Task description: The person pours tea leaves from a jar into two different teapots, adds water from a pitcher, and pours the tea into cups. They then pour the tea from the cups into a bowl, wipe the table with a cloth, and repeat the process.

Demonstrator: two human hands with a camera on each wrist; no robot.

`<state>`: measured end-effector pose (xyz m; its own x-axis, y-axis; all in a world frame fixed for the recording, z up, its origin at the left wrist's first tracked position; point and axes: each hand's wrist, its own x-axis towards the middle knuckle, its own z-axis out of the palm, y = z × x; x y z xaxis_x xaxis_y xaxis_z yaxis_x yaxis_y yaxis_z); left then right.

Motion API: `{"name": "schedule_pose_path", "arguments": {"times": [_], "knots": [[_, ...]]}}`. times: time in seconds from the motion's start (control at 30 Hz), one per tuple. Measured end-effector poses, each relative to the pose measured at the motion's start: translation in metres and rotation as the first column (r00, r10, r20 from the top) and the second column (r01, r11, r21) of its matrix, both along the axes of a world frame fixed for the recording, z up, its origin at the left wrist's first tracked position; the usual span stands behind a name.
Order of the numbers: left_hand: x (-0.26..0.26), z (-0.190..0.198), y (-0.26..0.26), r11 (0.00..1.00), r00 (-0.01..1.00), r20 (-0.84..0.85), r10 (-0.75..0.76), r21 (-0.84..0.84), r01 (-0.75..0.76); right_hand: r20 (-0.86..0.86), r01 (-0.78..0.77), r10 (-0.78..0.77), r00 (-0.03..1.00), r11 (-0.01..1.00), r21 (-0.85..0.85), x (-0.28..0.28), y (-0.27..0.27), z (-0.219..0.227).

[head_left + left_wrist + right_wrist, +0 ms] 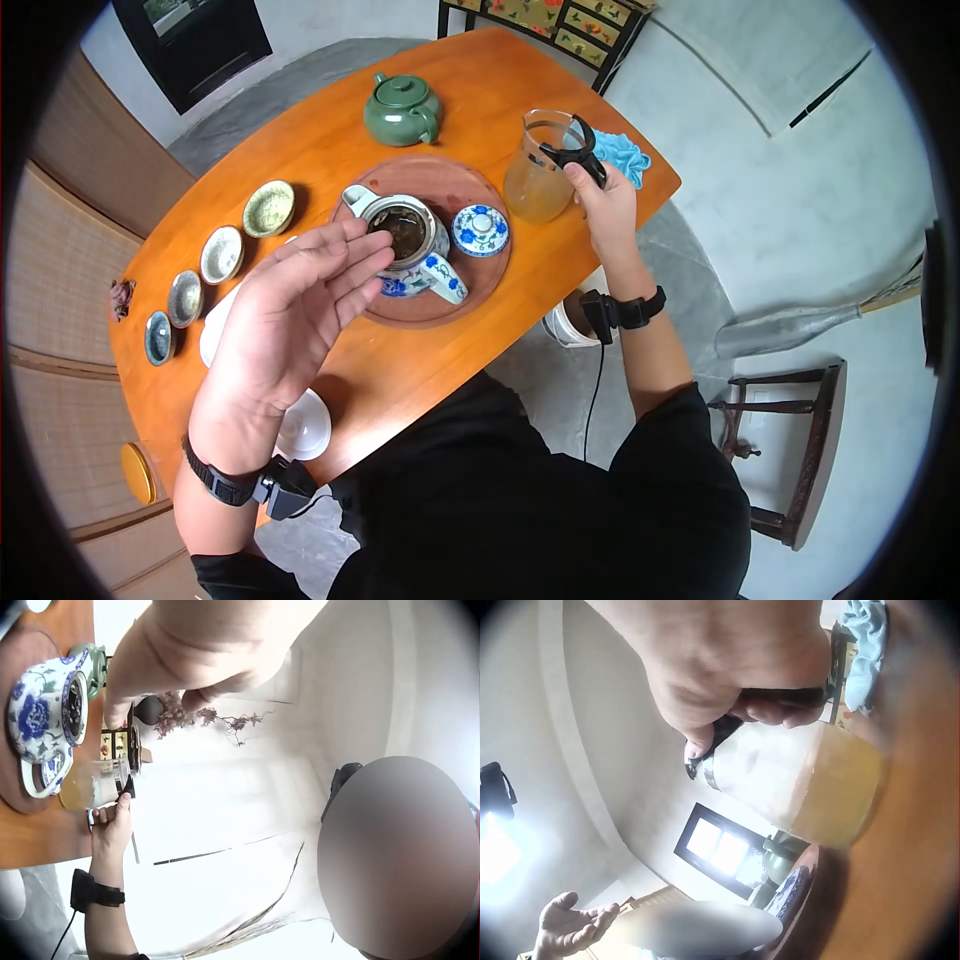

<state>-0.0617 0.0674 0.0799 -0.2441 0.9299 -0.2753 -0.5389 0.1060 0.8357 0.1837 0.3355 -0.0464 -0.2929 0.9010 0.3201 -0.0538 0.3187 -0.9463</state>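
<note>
My right hand [608,215] grips the black handle of a glass pitcher [537,190] about half full of cloudy yellow liquid. The pitcher's base is right at the tabletop, beside the round clay tray [478,290]. On that tray stands a blue-and-white teapot [398,287], uncovered, with dark wet leaves and liquid inside. Its lid [480,231] lies knob up to the right of it. My left hand [295,310] is raised, palm turned up and fingers extended, its fingertips overlapping the teapot's rim in the head view. Nothing lies in that palm.
A green teapot [402,115] stands behind the tray. Several small cups line the left side, among them a pale green one [269,208]. A white dish [305,425] sits near the front edge, partly behind my left wrist. A blue cloth [625,158] lies behind the pitcher.
</note>
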Motion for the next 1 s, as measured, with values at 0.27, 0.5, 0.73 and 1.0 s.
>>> {"name": "schedule_pose_path", "arguments": {"times": [0.27, 0.5, 0.73, 1.0], "knots": [[-0.004, -0.014, -0.008, 1.000, 1.000, 0.022, 0.013, -0.007, -0.013, 0.004, 0.020, -0.020, 1.000, 0.998, 0.060, 0.001, 0.000, -0.009], [-0.006, -0.018, -0.012, 1.000, 0.991, 0.130, -0.013, -0.006, 0.014, -0.041, 0.092, -0.089, 0.995, 0.991, 0.092, 0.007, -0.003, -0.017], [-0.019, -0.031, -0.020, 0.991, 0.984, 0.121, 0.130, -0.035, -0.126, 0.222, 0.079, -0.174, 0.960, 0.922, 0.379, -0.016, -0.098, 0.021], [-0.024, -0.032, -0.030, 0.981, 0.970, 0.150, 0.192, -0.015, -0.192, 0.623, -0.252, -0.127, 0.772, 0.838, 0.484, -0.061, -0.083, -0.009]]}}
